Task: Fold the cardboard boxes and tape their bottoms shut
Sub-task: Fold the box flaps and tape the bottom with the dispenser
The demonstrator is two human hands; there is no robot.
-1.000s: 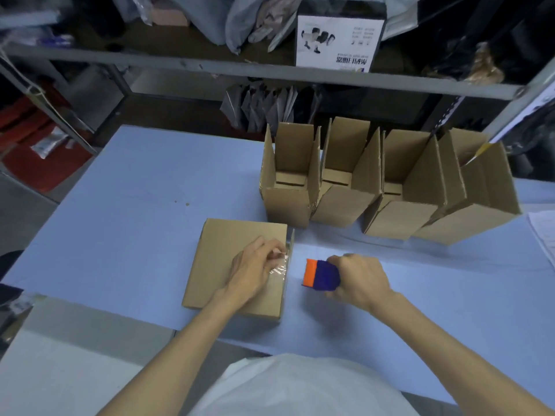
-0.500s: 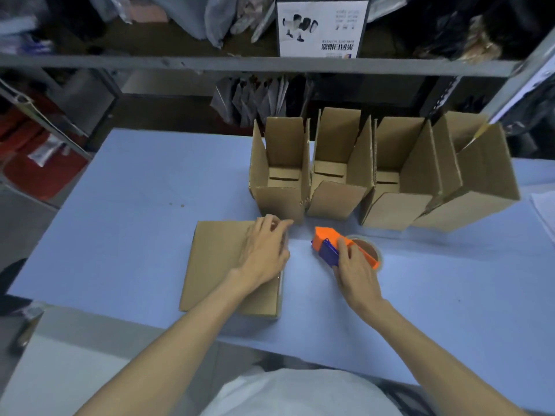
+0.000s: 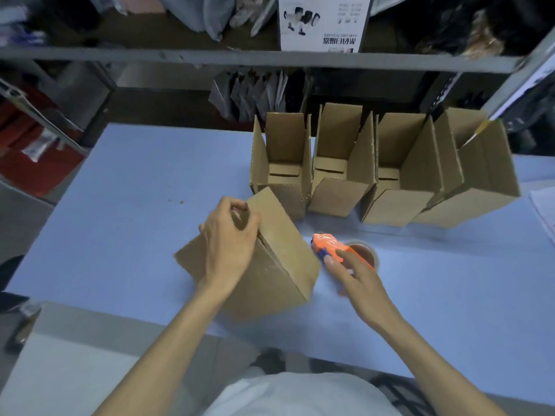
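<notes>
A brown cardboard box (image 3: 279, 259) is tilted up off the blue table (image 3: 135, 190), its taped seam facing me. My left hand (image 3: 229, 243) grips the box's upper left edge. The orange and blue tape dispenser (image 3: 330, 249) with its roll of clear tape (image 3: 365, 253) lies on the table just right of the box. My right hand (image 3: 350, 273) hovers over the dispenser with fingers spread, one fingertip touching its orange body. A row of several folded boxes (image 3: 387, 175) stands upright behind, flaps up.
A metal shelf rail (image 3: 270, 57) crosses above the table's far edge, with a white printed carton (image 3: 322, 22) and bags on it. Grey pouches (image 3: 255, 91) hang below. A white paper sheet (image 3: 543, 205) lies at the right edge. Red items (image 3: 33, 151) sit at left.
My left hand has lifted and turned the flat-lying box up onto its edge. My right hand set the tape dispenser down on the table and loosened its hold.
</notes>
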